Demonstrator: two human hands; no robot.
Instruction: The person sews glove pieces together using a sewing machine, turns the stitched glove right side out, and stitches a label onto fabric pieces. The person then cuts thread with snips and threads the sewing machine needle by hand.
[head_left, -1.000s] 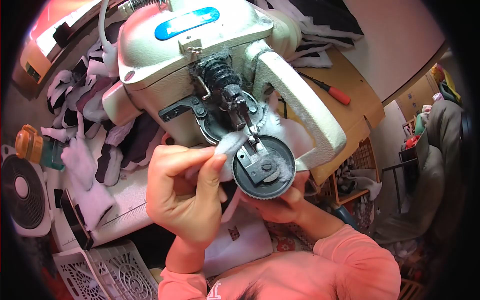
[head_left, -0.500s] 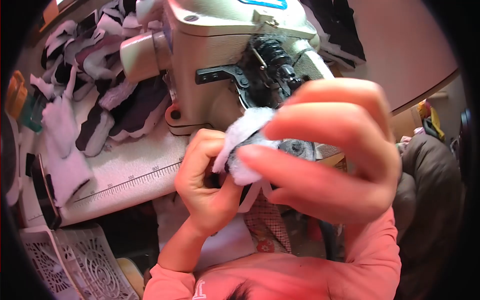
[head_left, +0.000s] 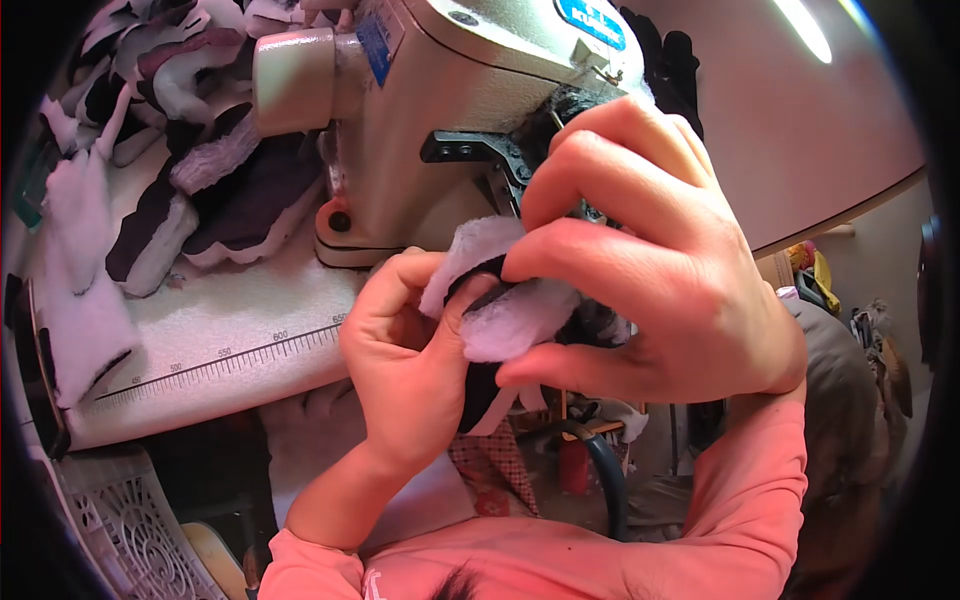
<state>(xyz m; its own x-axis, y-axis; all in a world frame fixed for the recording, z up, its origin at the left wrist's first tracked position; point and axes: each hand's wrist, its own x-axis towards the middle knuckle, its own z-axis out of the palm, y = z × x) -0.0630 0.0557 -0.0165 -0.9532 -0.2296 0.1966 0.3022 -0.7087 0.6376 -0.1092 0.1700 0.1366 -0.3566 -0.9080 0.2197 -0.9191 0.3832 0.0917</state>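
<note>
A fluffy white piece with black fabric edges (head_left: 515,318) is between both hands, in front of the sewing machine (head_left: 430,90). My left hand (head_left: 405,350) grips its left side, with the thumb laid over the black part. My right hand (head_left: 650,270) reaches over from the right and pinches the upper black edge with its fingers, the thumb at the lower white fluff. Much of the machine's black sewing head and its round disc are hidden behind my right hand. A black bracket (head_left: 465,147) sticks out above the piece.
Black and white fluffy pieces (head_left: 250,190) lie heaped on the left of the white table (head_left: 220,340), which has a ruler strip along its front. A grey plastic basket (head_left: 140,520) stands at the lower left. A pale tabletop (head_left: 790,120) extends at the upper right.
My right hand has come up from beneath the disc to the front of the piece. Both hands now hold the piece, away from the needle area. The view has shifted, with the machine higher in it.
</note>
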